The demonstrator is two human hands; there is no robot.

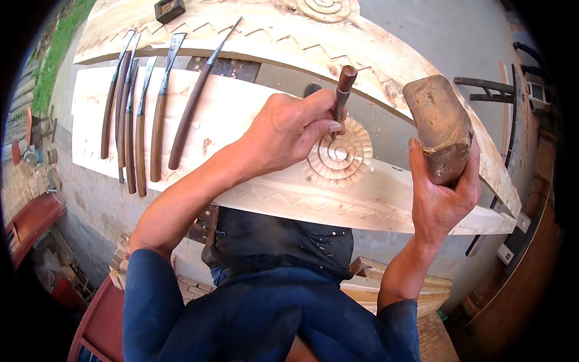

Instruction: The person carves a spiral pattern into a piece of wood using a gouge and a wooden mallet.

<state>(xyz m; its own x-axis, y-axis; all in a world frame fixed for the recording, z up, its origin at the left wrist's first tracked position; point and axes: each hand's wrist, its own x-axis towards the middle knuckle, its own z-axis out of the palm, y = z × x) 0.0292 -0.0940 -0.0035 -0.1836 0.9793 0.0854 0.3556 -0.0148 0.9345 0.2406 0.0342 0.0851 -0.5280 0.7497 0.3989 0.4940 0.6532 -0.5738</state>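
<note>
My left hand [288,125] is closed around a carving chisel [344,87] with a brown wooden handle, held nearly upright. The chisel's lower end meets the upper left of a carved spiral rosette [344,158] on the near pale board [386,188]; the fingers hide its cutting edge. To the right of the rosette, my right hand [443,205] grips a worn, blocky wooden mallet [440,123], raised above the board and apart from the chisel. Its handle is hidden from view.
Several long-handled chisels [159,123] lie side by side on the board's left part. Beyond, a second pale board [271,36] bears a zigzag line and another spiral. A small dark block [169,10] rests on it. A dark stool or frame [485,87] stands at right.
</note>
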